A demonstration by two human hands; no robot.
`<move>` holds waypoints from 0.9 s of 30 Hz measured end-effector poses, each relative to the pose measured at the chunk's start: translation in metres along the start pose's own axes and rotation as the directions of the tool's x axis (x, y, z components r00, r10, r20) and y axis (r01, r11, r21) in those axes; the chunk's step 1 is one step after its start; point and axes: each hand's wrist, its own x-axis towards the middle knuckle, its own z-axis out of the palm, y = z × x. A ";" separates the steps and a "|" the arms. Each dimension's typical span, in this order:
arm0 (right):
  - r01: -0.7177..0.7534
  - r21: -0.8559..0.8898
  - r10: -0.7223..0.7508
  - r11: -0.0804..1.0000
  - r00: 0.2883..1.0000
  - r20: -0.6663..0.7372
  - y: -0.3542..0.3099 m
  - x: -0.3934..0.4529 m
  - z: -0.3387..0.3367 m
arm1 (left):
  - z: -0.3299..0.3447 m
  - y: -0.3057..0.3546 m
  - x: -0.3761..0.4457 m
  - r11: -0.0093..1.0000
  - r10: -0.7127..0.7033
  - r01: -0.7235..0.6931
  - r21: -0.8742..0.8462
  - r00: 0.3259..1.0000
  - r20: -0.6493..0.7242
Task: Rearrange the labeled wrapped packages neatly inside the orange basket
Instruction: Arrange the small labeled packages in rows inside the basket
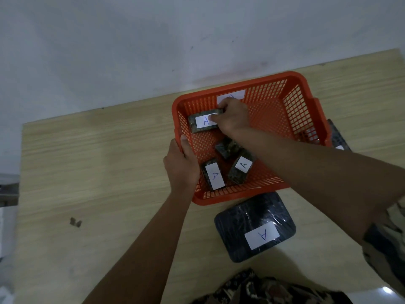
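Right hand (232, 118) reaches into basket (306, 88), fingers pinching a wrapped package (198, 122) (label "A") by the far-left corner. Left hand (180, 166) grips basket's left rim, thumb inside.

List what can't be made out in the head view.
- Label on the basket's far wall: its letter is blocked by the right hand.
- Middle package in the orange basket: no label shows; the right forearm covers part of it.
- Dark package behind the basket: mostly hidden by the basket's right wall; its label is barely visible.
- Left hand: fingers hidden under the basket rim.
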 end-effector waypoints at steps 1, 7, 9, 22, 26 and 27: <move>0.003 0.014 -0.003 1.000 1.000 -0.003 0.001 0.001 0.000 | 0.000 0.000 0.000 1.000 -0.003 0.003 0.000 1.000 -0.001; 0.175 0.046 -0.177 0.984 0.983 0.050 0.012 0.003 -0.015 | 0.000 -0.001 -0.001 1.000 -0.008 0.008 0.004 1.000 -0.005; 0.344 -0.015 -0.339 0.939 0.931 0.135 0.019 0.004 -0.033 | 0.000 -0.001 0.000 1.000 -0.002 0.002 0.018 1.000 -0.011; 0.751 -0.325 -0.380 0.575 0.596 0.707 0.055 -0.018 -0.103 | -0.001 0.002 0.000 0.998 -0.019 0.020 0.051 1.000 -0.008; 0.766 -0.274 -0.460 0.581 0.587 0.667 0.061 -0.022 -0.097 | -0.001 0.002 -0.001 0.999 -0.021 0.021 0.047 1.000 -0.004; 0.760 -0.262 -0.470 0.595 0.593 0.654 0.061 -0.022 -0.096 | -0.001 0.002 -0.001 0.999 -0.022 0.022 0.048 1.000 -0.005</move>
